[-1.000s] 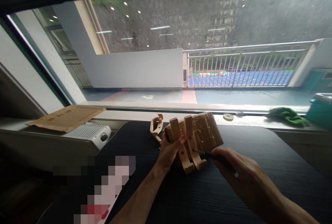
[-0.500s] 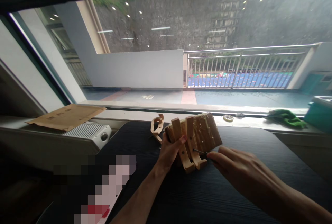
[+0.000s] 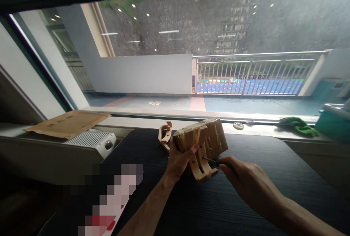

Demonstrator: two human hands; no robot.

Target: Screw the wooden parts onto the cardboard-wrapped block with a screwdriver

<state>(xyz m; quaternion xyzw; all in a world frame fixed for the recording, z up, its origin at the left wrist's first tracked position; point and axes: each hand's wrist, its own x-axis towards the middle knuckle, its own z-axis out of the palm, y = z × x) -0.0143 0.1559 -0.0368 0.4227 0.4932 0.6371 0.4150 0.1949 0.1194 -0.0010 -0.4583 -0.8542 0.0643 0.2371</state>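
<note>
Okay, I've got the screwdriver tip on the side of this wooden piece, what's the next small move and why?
Probably keep turning the screwdriver while steadying the work. The right hand holds its handle with the tip against a wooden hook, and the left hand grips the wooden assembly tilted on the dark table. How far the screw is seated is too small to tell.

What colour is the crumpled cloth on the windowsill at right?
Green, clearest in the head view: crumpled cloth.
</note>
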